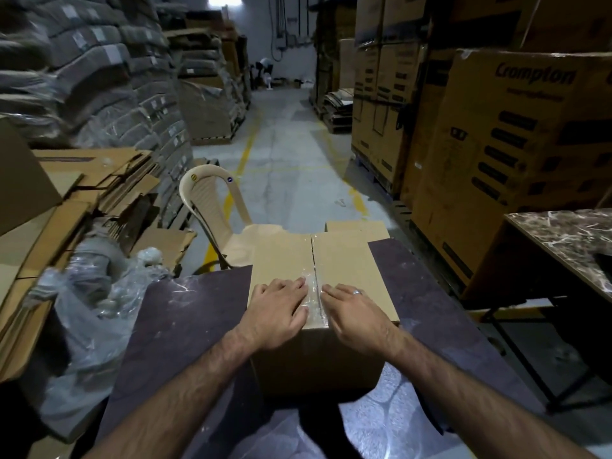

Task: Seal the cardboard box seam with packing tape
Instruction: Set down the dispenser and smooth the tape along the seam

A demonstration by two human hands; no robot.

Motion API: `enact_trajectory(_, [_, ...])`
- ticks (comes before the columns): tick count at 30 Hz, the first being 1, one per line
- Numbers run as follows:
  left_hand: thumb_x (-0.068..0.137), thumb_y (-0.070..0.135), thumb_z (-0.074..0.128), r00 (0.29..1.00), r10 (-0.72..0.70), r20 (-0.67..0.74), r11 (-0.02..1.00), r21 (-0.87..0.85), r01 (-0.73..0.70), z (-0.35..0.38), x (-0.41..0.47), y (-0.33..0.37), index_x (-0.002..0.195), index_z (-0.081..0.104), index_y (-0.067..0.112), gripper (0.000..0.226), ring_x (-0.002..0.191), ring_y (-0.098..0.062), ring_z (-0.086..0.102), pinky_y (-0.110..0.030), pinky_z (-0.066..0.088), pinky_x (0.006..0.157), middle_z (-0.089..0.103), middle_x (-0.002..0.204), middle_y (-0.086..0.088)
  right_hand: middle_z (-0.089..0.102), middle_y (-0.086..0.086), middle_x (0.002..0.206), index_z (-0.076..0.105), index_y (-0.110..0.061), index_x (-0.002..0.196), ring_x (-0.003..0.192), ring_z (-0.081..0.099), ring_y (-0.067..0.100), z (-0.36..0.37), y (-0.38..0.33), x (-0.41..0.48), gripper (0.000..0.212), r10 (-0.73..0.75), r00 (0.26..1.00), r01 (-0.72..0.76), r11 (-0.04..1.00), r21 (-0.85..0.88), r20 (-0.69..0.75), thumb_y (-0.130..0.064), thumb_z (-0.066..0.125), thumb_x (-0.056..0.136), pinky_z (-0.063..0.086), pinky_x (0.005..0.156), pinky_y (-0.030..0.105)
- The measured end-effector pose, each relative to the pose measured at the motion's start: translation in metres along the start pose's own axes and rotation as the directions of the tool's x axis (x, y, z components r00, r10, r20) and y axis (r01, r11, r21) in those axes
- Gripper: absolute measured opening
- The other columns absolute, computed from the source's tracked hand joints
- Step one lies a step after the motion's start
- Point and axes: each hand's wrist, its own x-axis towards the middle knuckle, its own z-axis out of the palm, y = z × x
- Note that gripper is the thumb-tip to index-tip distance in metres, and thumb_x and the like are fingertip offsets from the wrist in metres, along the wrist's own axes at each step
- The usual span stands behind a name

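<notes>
A brown cardboard box (344,260) stands on a dark table (185,313) in front of me, its two top flaps shut and meeting at a centre seam (312,250). A strip of clear packing tape (313,293) covers the near part of the seam and folds over the front edge. My left hand (278,309) lies flat on the left flap, fingers beside the tape. My right hand (356,309), with a ring on it, lies flat on the right flap, fingertips at the seam. No tape roll is in view.
A beige plastic chair (212,200) stands just behind the table. Crumpled clear plastic (99,293) and flattened cartons (82,180) lie at the left. A marble-topped table (563,233) and tall stacked cartons (516,134) stand at the right. An aisle runs ahead.
</notes>
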Motion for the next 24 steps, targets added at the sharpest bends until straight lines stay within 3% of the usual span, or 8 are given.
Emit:
enact_trajectory(5, [0.098,0.044,0.030,0.997,-0.023,0.074,0.998,-0.057,0.027,-0.001,0.013,-0.003,0.151,0.022,0.025,0.057,0.141,-0.015,0.020,-0.041,0.020,0.109,0.019,0.159,0.009,0.021,0.005,0.158,0.024,-0.013,0.149,0.143,0.021,0.025,-0.005,0.000,0.016,0.052,0.042,0.998,-0.041,0.999,-0.020,0.052,-0.034,0.022,0.101,0.019,0.116,0.046])
enact_trajectory(10, [0.098,0.039,0.036,0.997,-0.035,-0.062,0.994,-0.107,0.028,0.006,0.008,0.000,0.144,0.038,0.025,0.048,0.140,-0.011,0.024,-0.039,0.016,0.113,0.033,0.154,0.010,0.032,0.005,0.154,0.034,-0.013,0.144,0.137,0.032,0.025,-0.004,-0.005,0.005,0.047,0.020,0.999,-0.020,1.000,-0.009,0.034,-0.032,0.027,0.101,0.027,0.113,0.043])
enact_trajectory(14, [0.100,0.038,0.027,0.999,-0.026,0.034,0.999,-0.039,0.028,0.009,0.012,-0.001,0.151,0.023,0.023,0.053,0.146,-0.014,0.012,-0.048,0.011,0.116,0.017,0.160,0.008,0.028,0.003,0.156,0.034,-0.014,0.143,0.138,0.030,0.027,-0.002,-0.002,0.023,0.048,0.053,0.998,-0.052,0.998,-0.040,0.028,-0.032,0.028,0.099,0.028,0.111,0.046])
enact_trajectory(18, [0.099,0.038,0.030,0.998,-0.061,-0.005,0.992,-0.108,0.060,0.009,0.010,-0.001,0.146,0.032,0.023,0.050,0.145,-0.012,0.015,-0.048,0.010,0.119,0.023,0.158,0.008,0.028,0.004,0.156,0.033,-0.014,0.144,0.139,0.028,0.028,-0.003,-0.002,0.023,0.048,0.047,0.998,-0.046,0.999,-0.026,0.047,-0.031,0.030,0.100,0.027,0.112,0.045])
enact_trajectory(22, [0.101,0.037,0.025,0.997,-0.047,0.069,0.997,-0.063,0.051,0.008,0.012,0.000,0.151,0.020,0.022,0.053,0.148,-0.012,0.005,-0.052,0.004,0.118,0.011,0.161,0.008,0.030,0.002,0.155,0.034,-0.016,0.144,0.140,0.028,0.027,-0.003,0.001,0.014,0.047,0.038,0.998,-0.037,0.999,-0.016,0.052,-0.032,0.027,0.100,0.026,0.112,0.045])
enact_trajectory(24, [0.100,0.036,0.027,0.998,-0.043,0.040,0.996,-0.079,0.046,0.007,0.012,-0.002,0.149,0.026,0.023,0.051,0.147,-0.013,0.011,-0.051,0.007,0.118,0.017,0.160,0.008,0.024,0.001,0.158,0.029,-0.016,0.146,0.142,0.023,0.027,-0.005,0.003,0.024,0.049,0.059,0.996,-0.058,0.998,-0.021,0.074,-0.033,0.024,0.101,0.021,0.113,0.047])
